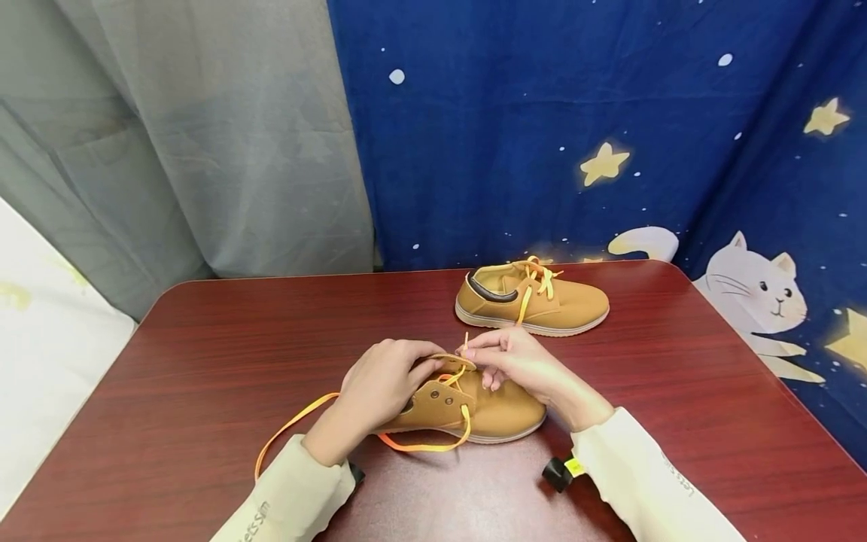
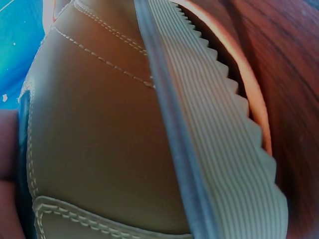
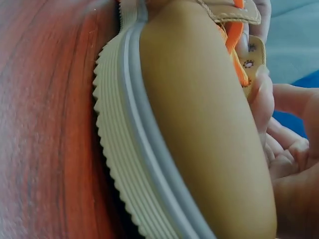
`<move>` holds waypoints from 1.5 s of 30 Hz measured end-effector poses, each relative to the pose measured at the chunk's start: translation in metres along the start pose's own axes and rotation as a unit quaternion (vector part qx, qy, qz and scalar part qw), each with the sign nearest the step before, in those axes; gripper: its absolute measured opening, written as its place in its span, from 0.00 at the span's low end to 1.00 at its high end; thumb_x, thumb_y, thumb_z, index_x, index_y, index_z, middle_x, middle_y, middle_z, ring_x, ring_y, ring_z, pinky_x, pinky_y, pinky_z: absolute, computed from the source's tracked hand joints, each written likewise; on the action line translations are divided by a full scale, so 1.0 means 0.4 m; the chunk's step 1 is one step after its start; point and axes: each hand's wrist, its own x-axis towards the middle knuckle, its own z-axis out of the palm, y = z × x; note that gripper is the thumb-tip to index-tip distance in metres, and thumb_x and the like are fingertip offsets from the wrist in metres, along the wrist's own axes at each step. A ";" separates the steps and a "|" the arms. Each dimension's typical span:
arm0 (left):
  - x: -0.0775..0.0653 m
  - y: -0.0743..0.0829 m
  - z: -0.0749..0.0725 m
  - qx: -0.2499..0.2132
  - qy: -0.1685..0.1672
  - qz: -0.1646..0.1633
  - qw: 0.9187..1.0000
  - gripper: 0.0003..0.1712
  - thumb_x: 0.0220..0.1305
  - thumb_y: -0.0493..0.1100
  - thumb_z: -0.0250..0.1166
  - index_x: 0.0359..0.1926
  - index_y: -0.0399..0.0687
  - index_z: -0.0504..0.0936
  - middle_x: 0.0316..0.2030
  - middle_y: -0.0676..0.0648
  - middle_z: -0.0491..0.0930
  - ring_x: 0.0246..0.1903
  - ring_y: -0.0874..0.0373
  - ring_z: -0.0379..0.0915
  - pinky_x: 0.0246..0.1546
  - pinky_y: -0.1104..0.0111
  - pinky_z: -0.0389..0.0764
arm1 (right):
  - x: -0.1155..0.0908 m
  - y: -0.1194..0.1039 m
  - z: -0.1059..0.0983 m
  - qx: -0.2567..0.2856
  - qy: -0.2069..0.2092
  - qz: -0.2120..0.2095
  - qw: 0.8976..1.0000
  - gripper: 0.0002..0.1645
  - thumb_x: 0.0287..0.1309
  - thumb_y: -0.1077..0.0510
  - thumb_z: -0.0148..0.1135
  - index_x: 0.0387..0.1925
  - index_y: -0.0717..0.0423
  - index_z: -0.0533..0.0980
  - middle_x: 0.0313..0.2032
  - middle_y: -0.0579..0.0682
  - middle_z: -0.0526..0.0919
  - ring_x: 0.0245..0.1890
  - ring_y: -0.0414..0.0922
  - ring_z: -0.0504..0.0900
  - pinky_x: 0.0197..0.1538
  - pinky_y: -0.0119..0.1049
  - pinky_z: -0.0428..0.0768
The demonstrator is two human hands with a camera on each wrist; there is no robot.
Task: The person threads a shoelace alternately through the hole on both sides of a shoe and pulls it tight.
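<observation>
A tan lace-up shoe [image 1: 511, 410] lies on the table with its toe to the right, its orange-yellow shoelace [image 1: 425, 449] partly threaded. My left hand [image 1: 386, 380] reaches over the shoe's opening, thumb and fingers gripping the raised far eyelet flap [image 1: 455, 361]. Just past that flap, my right hand [image 1: 511, 360] pinches the lace near its tip, which sticks up above the fingers. The right wrist view shows the flap's eyelets and the right hand [image 3: 291, 144] close against it. In the left wrist view the shoe's side [image 2: 104, 134] hides most of the left hand.
A matching shoe [image 1: 576, 305] with tied laces stands near the back edge of the dark red table [image 1: 305, 316]. One long lace end trails left beside my left forearm. Grey and blue curtains [image 1: 474, 135] hang behind the table. A black piece [image 1: 558, 474] shows beside my right sleeve.
</observation>
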 end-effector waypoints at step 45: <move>-0.002 -0.001 0.005 0.015 0.013 0.004 1.000 0.06 0.67 0.48 0.67 0.40 0.63 0.90 0.33 0.62 0.88 0.29 0.67 0.78 0.32 0.69 0.77 | 0.060 -0.132 -0.024 -0.121 0.178 -0.124 0.969 0.14 0.64 0.55 0.68 0.44 0.61 0.86 0.27 0.52 0.88 0.24 0.40 0.84 0.31 0.31 0.83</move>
